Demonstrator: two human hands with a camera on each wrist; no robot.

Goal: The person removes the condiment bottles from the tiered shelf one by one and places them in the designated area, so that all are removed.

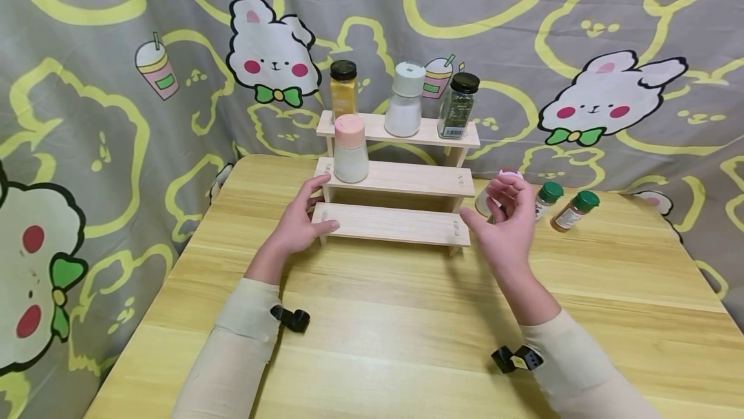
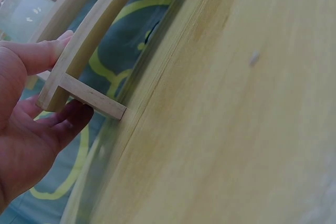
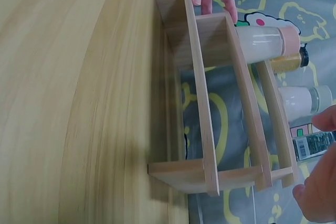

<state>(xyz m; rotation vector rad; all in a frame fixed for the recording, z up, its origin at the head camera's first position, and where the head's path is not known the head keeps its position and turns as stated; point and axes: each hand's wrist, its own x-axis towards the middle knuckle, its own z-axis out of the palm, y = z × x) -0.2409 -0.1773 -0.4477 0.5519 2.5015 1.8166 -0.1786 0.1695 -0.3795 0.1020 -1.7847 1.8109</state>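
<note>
My left hand [image 1: 299, 222] sits at the left end of the rack [image 1: 401, 177], thumb on the front edge of the bottom step, fingers [image 2: 39, 53] reaching up round the side post. In the left wrist view the fingers are only loosely bent against the wood, more touching than clamping.

The rack stands on the table [image 1: 407, 316], three steps, back edge near the curtain [image 1: 87, 83]. A pink-cap jar [image 1: 351, 148] is on the middle step at the left end, just above my left hand. The top step holds a yellow jar [image 1: 343, 88], a white jar [image 1: 405, 99] and a green-herb jar [image 1: 459, 104], in that order, apart from each other.

My right hand [image 1: 508, 222] is raised off the table just right of the rack's right end, not touching it. Fingers are curled, thumb pointing left. A pink-topped jar [image 1: 510, 175] shows just behind the fingertips; I can't tell if the hand has hold of it or is only in front of it. The right wrist view shows only a fingertip and thumb at the frame edge, no help.

Further right, two green-cap jars [image 1: 560, 203] stand side by side on the table.
</note>
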